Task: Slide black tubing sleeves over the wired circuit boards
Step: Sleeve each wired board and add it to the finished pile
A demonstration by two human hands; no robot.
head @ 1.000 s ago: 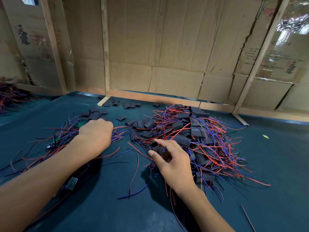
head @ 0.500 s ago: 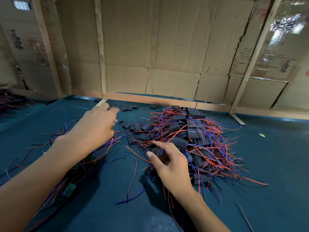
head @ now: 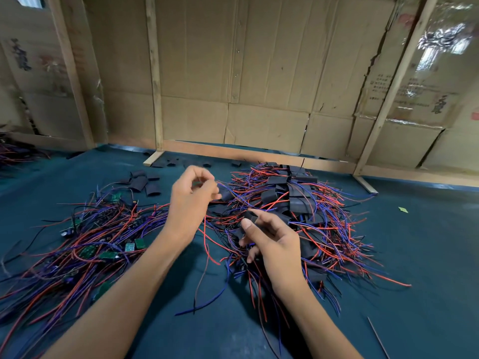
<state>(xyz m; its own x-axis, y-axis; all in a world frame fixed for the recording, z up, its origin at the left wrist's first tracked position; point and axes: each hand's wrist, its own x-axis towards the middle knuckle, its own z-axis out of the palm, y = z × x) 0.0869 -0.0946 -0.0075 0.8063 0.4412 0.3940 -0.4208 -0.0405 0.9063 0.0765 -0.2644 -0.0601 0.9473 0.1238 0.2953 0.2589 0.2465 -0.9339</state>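
My left hand (head: 191,200) is raised above the table's middle, fingers pinched on a small wired circuit board whose red, blue and black wires hang down from it. My right hand (head: 269,239) sits just right of it, thumb and fingers holding a short black tubing sleeve (head: 250,216). A tangle of bare green circuit boards with wires (head: 98,244) lies at the left. A heap of sleeved boards with wires (head: 298,211) lies at the right, behind my right hand. Loose black sleeves (head: 143,182) lie at the back left.
The table has a dark teal mat (head: 414,255). A cardboard wall on wooden battens (head: 233,86) closes the back. More wires (head: 13,154) lie at the far left edge. A small green scrap (head: 403,209) lies on the right.
My left hand has left the left-hand tangle and risen toward the middle with a wired board. My right hand has lifted a little off the heap, still holding its sleeve.
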